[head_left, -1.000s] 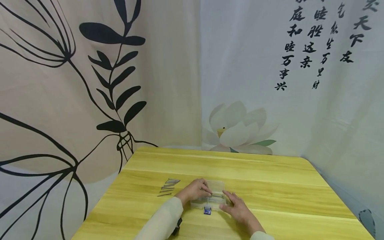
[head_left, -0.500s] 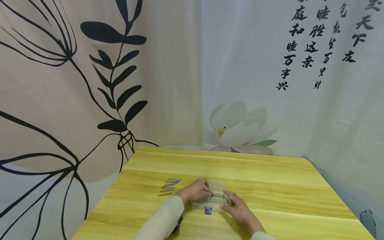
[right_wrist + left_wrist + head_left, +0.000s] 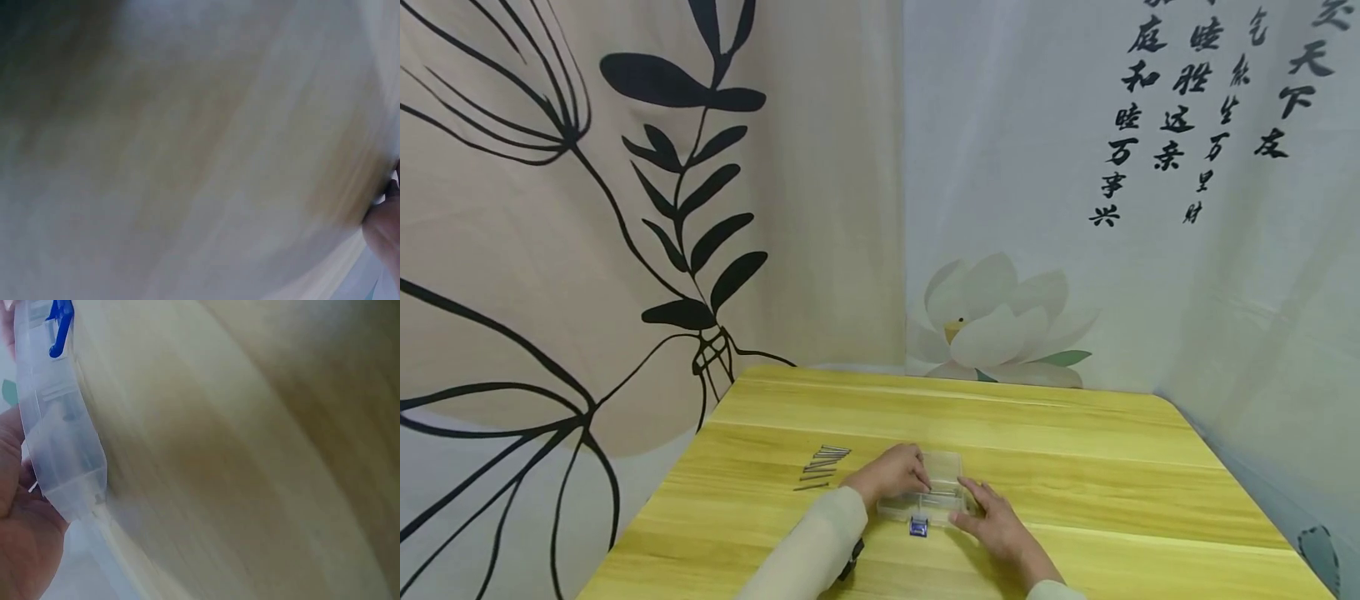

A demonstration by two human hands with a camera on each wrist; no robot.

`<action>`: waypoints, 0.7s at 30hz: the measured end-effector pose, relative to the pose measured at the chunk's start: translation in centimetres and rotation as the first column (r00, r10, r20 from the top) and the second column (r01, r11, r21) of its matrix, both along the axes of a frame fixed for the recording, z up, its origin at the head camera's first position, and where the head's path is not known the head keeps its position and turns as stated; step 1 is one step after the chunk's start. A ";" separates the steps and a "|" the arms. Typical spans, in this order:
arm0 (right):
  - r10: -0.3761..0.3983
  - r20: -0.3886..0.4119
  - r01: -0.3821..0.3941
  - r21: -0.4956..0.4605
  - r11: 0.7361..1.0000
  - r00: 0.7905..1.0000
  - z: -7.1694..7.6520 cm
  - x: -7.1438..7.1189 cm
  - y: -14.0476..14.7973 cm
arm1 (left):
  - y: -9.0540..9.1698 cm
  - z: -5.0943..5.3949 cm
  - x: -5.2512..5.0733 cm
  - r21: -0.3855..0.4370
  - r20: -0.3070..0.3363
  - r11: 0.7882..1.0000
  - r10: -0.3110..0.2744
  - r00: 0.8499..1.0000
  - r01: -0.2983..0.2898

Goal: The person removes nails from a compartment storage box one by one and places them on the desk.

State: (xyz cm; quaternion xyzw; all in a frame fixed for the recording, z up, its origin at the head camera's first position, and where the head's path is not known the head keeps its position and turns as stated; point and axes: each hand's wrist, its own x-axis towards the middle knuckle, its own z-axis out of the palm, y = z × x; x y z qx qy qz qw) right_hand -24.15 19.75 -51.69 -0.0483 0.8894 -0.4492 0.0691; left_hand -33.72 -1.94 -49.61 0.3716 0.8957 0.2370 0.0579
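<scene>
A clear plastic compartment box [image 3: 942, 465] lies on the table with its lid raised at the back and a blue latch [image 3: 918, 526] at the front. My left hand [image 3: 895, 472] reaches over its left part, fingertips bent together at a thin metal nail [image 3: 943, 492]. In the left wrist view a small bright sliver shows between those fingers, beside the box wall [image 3: 65, 447]. My right hand [image 3: 996, 521] holds the box's right side, thumb near the front corner and fingers farther back. The right wrist view shows only part of a thumb and blurred wood.
Several nails [image 3: 822, 467] lie in a loose row on the yellow wooden table [image 3: 1075, 467], left of the box. A dark strap [image 3: 852, 560] is at the left wrist. Printed curtains [image 3: 827, 208] hang behind the table.
My left hand has shifted very slightly up at the wrist, its fingertips staying over the box. The right hand and the box keep their place.
</scene>
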 end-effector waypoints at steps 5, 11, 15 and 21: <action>-0.002 -0.003 0.002 0.001 1.000 1.000 0.1 0.2 -0.1 | 0.4 -0.2 -0.2 -0.067 -0.075 0.998 -0.015 0.997 0.010; 0.009 0.017 -0.009 -0.023 1.000 1.000 0.2 0.1 -0.1 | 0.6 0.3 0.0 -0.113 -0.070 0.994 -0.013 0.997 0.005; 0.004 0.019 -0.003 -0.029 1.000 1.000 0.1 0.0 -0.1 | 0.6 0.4 0.1 -0.117 -0.051 0.993 -0.001 0.999 -0.005; -0.010 0.018 0.010 -0.014 1.000 1.000 0.1 -0.1 -0.1 | 0.7 0.3 0.3 -0.113 -0.092 0.994 -0.020 0.996 0.009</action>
